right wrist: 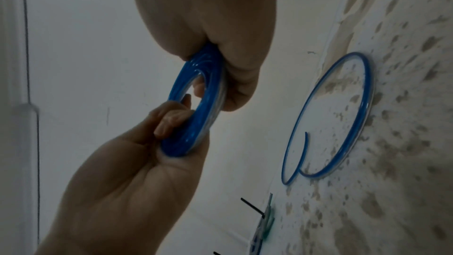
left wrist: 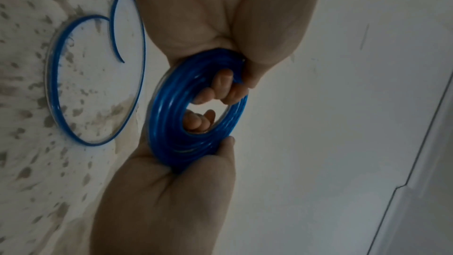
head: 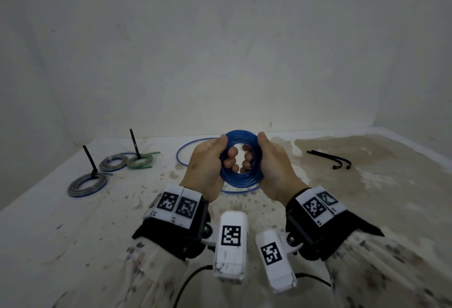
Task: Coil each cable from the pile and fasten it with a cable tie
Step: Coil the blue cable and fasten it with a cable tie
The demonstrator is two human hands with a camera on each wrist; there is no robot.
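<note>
Nearest the camera, two floral sleeves [head: 156, 273] are reaching forward over the stained table [head: 73, 234], each wrist wearing a black strap with white marker blocks. Just beyond them, the left hand [head: 208, 163] is gripping the left side of the blue coil [head: 241, 180], thumb lying over the top rim and fingers curling through the middle. Opposite it, the right hand [head: 271, 163] is gripping the coil's right side in the same manner, thumb over the rim and fingertips showing inside the ring. Both hands are holding the coil upright above the table, clear of the surface. Under and behind the hands, the loose tail [head: 182, 158] of the same blue cable is lying on the table in one wide loop, its free end curling inward in both wrist views. Farther left, three finished coils are lying flat: a grey-blue coil [head: 86, 184] nearest, then a grey coil [head: 113, 163] touching a green coil [head: 140, 161], with black tie tails [head: 89, 161] sticking up from the grey-blue and the green ones. Off to the right, spare black cable ties [head: 330, 159] are lying together, well apart from the hands. Behind everything, a pale wall [head: 220, 50] is closing off the far edge
</note>
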